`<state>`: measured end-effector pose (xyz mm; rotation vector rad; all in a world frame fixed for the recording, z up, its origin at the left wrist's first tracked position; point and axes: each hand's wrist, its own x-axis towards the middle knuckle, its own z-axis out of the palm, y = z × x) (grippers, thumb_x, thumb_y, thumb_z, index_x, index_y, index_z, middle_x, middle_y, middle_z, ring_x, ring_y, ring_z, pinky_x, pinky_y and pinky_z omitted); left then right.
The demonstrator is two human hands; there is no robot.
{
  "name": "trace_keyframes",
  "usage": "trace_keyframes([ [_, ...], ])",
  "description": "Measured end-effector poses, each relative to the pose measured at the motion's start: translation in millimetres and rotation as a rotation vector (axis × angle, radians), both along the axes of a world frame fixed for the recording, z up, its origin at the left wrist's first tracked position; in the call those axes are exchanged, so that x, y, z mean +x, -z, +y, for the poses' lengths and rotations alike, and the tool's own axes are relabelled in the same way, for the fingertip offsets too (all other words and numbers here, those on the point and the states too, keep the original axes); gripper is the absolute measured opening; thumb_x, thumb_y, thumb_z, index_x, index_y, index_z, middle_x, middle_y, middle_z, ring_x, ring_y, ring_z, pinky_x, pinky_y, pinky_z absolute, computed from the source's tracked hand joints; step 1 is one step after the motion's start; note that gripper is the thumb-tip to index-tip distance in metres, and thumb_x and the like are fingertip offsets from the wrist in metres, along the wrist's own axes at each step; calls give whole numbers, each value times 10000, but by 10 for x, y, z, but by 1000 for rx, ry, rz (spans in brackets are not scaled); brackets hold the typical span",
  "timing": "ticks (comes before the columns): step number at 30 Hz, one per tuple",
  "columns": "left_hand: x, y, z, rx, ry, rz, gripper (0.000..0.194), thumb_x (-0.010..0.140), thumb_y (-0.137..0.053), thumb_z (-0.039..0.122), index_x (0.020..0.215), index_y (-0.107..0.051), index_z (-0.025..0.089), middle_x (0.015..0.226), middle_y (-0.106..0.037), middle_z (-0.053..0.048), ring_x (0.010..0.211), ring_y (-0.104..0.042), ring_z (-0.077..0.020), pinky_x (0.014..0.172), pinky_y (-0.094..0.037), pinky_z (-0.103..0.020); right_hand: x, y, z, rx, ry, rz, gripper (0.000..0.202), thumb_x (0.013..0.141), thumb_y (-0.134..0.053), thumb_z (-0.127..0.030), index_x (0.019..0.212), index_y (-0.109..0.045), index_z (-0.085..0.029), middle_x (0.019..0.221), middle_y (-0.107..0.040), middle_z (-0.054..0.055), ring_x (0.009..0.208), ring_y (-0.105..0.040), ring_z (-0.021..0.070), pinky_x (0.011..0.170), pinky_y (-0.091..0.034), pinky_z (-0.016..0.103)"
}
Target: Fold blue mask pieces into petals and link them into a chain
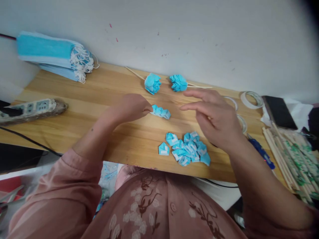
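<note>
My left hand pinches one end of a short strip of joined blue folded pieces, held low over the wooden table. To its right, my right hand is raised with fingers spread and nothing between them. Below the hands lies a pile of blue folded pieces bearing white tape patches, with one single piece at its left. Two blue flowers on thin sticks rest farther back, a left flower and a right flower.
A stack of blue face masks lies back left, above a power strip. On the right are a tape roll, a dark phone, a blue utility knife and wooden sticks. A wall closes off the table's back.
</note>
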<state>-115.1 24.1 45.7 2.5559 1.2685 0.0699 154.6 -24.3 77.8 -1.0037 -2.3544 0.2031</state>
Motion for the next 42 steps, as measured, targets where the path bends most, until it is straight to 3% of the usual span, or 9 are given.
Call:
trace_keyframes([
  [5,30,-28,6,59,-50,14,264,911,-511,317,932,-759,228,789,-734,-40,759,-631,-192,641,-330,-283,326,-168,-618,-123,171,50,385,947,-503,-124,1152,-686,-393,1309,-675,19,1199,-648,292,972,-538,530],
  [10,146,16,-20,1,-48,49,215,918,-533,316,977,-707,206,831,-728,-51,746,-626,-193,617,-291,-288,496,-189,-1134,-287,51,74,457,931,-584,-188,1297,-618,-461,1045,-761,6,973,-730,247,801,-631,420],
  [14,176,72,-19,-23,-54,92,222,909,-537,306,1046,-671,193,875,-732,-63,756,-627,-198,619,-294,-279,549,-97,-1257,-318,-5,58,417,947,-584,-211,1309,-613,-416,1029,-766,9,896,-743,210,709,-634,342],
  [21,57,-38,22,-74,-64,83,307,889,-597,388,1131,-647,205,858,-739,-35,689,-613,-177,586,-301,-255,566,-12,-1130,-329,15,87,386,956,-578,-187,1269,-639,-406,1057,-767,-6,957,-738,205,767,-608,335],
  [26,-27,-170,-74,22,-48,157,347,977,-485,429,1149,-728,251,919,-763,-54,784,-657,-204,634,-329,-271,410,-6,-608,-314,-1,54,248,996,-533,-214,1146,-714,-293,1043,-776,4,932,-736,181,809,-573,305],
  [31,31,14,-299,42,25,290,396,1006,-451,329,1322,-679,263,884,-763,-89,805,-689,-231,679,-383,-283,144,231,102,-372,-1,-30,288,976,-503,-234,1133,-745,-224,1122,-774,42,1020,-727,224,870,-551,343],
  [34,60,183,-375,62,42,306,407,1021,-419,307,1337,-671,252,858,-757,-97,776,-692,-231,664,-388,-292,40,356,356,-397,36,-76,320,955,-497,-215,1154,-748,-213,1166,-763,55,1054,-715,240,920,-533,366],
  [38,77,282,-366,54,1,253,416,1038,-379,373,1250,-708,233,865,-758,-85,778,-689,-210,708,-417,-287,52,252,283,-400,30,-51,322,968,-499,-249,1184,-738,-241,1175,-758,41,1041,-715,236,895,-533,353],
  [42,114,290,-328,27,-43,298,437,1040,-361,406,1230,-713,231,872,-760,-98,806,-700,-232,713,-421,-300,179,-115,-245,-449,-132,-66,287,1017,-479,-326,1123,-741,-277,1056,-769,20,946,-724,200,807,-548,315],
])
